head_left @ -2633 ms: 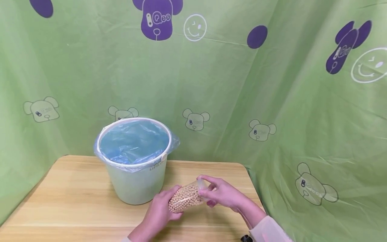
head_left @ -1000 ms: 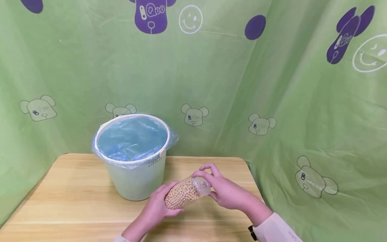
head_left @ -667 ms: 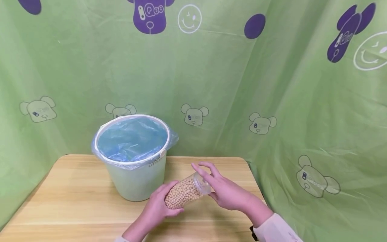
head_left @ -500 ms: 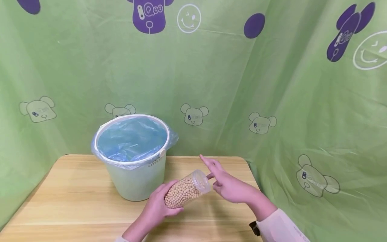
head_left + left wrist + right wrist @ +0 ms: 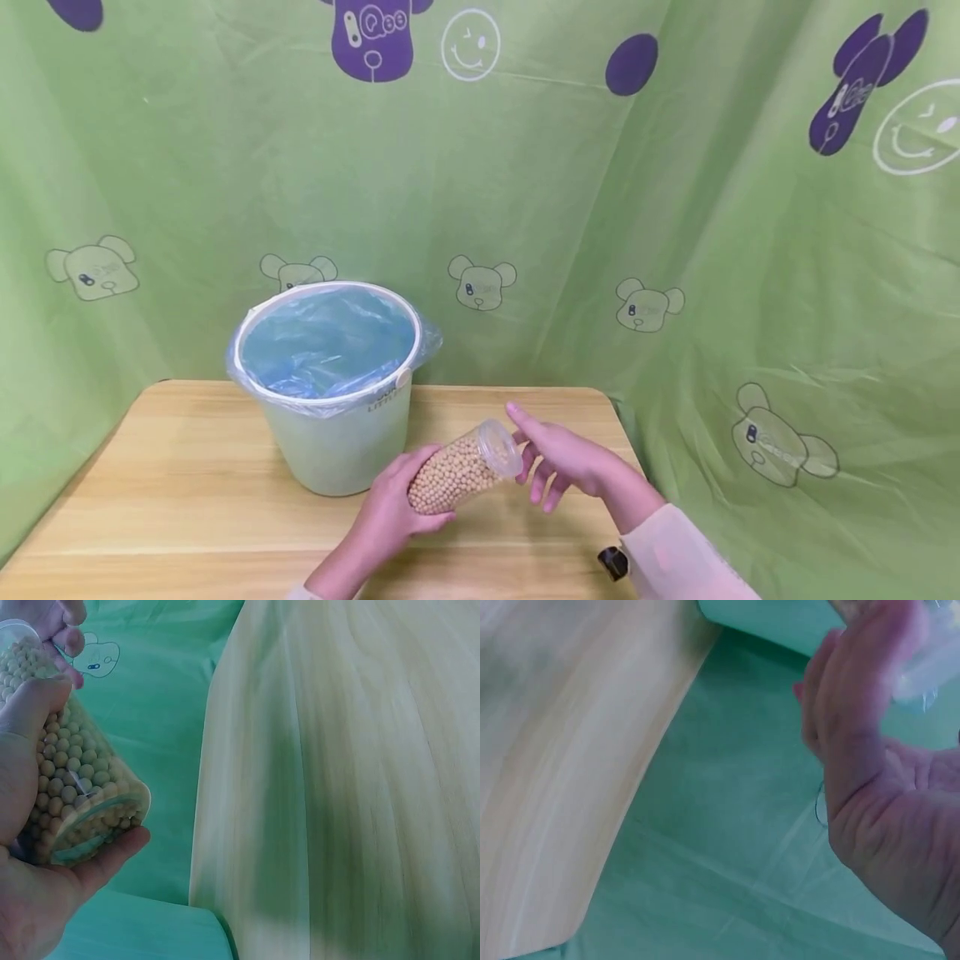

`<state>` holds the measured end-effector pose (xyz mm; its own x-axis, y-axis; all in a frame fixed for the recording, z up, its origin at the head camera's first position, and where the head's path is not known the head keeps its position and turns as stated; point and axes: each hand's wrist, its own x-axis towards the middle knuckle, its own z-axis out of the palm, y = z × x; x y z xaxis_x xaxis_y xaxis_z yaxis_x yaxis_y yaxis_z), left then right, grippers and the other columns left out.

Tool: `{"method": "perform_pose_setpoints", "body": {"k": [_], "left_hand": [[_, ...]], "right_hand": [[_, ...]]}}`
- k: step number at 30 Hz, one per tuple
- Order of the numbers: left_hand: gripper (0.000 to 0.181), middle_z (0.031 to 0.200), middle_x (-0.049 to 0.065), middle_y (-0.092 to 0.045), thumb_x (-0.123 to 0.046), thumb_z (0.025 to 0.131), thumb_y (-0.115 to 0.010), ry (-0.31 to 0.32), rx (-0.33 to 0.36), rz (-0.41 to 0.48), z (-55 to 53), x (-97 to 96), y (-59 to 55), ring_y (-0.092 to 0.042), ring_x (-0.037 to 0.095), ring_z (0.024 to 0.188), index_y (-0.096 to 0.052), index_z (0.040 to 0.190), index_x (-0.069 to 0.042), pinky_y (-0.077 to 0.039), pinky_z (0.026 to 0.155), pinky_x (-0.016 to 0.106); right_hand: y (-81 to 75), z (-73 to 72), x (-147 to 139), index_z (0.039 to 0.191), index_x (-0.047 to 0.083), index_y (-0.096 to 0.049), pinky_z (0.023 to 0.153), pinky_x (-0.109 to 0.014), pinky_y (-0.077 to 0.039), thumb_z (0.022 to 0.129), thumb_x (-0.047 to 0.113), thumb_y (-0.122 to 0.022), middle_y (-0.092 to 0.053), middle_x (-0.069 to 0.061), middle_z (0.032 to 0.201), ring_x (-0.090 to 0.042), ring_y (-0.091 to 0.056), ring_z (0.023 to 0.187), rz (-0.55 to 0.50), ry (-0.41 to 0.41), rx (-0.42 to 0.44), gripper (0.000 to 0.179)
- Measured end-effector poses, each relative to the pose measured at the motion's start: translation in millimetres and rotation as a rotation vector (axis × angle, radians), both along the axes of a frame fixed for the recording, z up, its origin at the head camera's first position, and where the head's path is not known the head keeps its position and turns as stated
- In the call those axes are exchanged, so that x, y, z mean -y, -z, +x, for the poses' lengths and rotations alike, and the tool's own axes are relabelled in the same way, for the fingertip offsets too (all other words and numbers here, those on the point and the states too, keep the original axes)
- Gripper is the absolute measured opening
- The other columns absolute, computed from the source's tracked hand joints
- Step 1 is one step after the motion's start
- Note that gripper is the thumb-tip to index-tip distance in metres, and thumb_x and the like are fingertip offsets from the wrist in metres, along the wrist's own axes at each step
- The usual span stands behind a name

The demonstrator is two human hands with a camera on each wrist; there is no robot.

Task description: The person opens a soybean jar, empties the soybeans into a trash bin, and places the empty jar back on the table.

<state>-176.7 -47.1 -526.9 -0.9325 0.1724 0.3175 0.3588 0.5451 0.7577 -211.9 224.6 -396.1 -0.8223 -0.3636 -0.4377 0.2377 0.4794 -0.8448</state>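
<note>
My left hand (image 5: pixel 393 508) grips the lower part of a clear plastic jar (image 5: pixel 457 475) filled with round beige beans. The jar is tilted above the wooden table, its clear top end (image 5: pixel 500 448) pointing up and to the right. In the left wrist view, the left thumb lies across the jar's side and a finger runs under its base (image 5: pixel 97 832). Just right of the top end is my right hand (image 5: pixel 566 458), thumb extended and fingers loosely bent, fingertips close by the rim. The right wrist view shows that hand beside clear plastic (image 5: pixel 930 667).
A pale green bucket (image 5: pixel 337 450) lined with a thin blue plastic bag (image 5: pixel 330 342) stands on the wooden table (image 5: pixel 187 500), left of the jar. A green cloth (image 5: pixel 525 167) with cartoon prints hangs behind and at the right. A small black object (image 5: pixel 613 563) shows by the right sleeve.
The right hand has moved off the jar's top end, which its fingers pinched and then covered, and has turned beside it. The left hand keeps its grip, with the jar nearly still lately.
</note>
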Motion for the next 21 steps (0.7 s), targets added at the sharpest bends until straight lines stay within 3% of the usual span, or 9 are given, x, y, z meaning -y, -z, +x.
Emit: {"method": "perform_pose_setpoints", "body": {"k": [5,13,16,21], "left_hand": [[0.097,0.133,0.007,-0.073,-0.029,0.064,-0.104,-0.004,-0.032,-0.01,0.7,-1.0,2.0,-0.073,0.03,0.118,-0.06,0.151,-0.029,-0.061,0.105,0.059],[0.097,0.133,0.009,-0.072,-0.027,0.064,-0.105,-0.016,-0.041,-0.024,1.3,-0.9,3.3,-0.073,0.03,0.118,-0.06,0.151,-0.026,-0.061,0.106,0.057],[0.097,0.132,0.009,-0.073,-0.027,0.065,-0.105,-0.019,-0.043,-0.032,1.5,-0.9,4.3,-0.073,0.031,0.118,-0.06,0.151,-0.027,-0.061,0.106,0.058],[0.097,0.134,0.01,-0.072,-0.029,0.065,-0.105,-0.025,-0.03,-0.044,1.8,0.2,8.4,-0.072,0.031,0.12,-0.06,0.151,-0.027,-0.061,0.107,0.058]], "right_hand": [[4.8,4.0,10,0.129,0.003,-0.059,0.044,-0.029,-0.057,0.106,0.08,-0.034,-0.055,-0.007,0.086,-0.015,-0.055,0.054,0.018,-0.063,-0.003,0.085],[-1.8,11.6,20,0.119,0.003,-0.054,0.042,-0.029,-0.056,0.104,0.066,-0.06,-0.057,-0.009,0.092,-0.016,-0.054,0.059,0.118,-0.023,-0.102,0.065],[-3.3,12.3,20,0.126,0.003,-0.055,0.044,-0.029,-0.057,0.103,0.062,-0.064,-0.062,-0.011,0.098,-0.017,-0.057,0.063,0.128,-0.021,-0.111,0.064],[-4.3,11.5,18,0.15,0.003,-0.051,0.049,-0.028,-0.057,0.102,0.053,-0.072,-0.065,-0.013,0.104,-0.019,-0.06,0.071,0.132,-0.066,-0.149,0.072]]}}
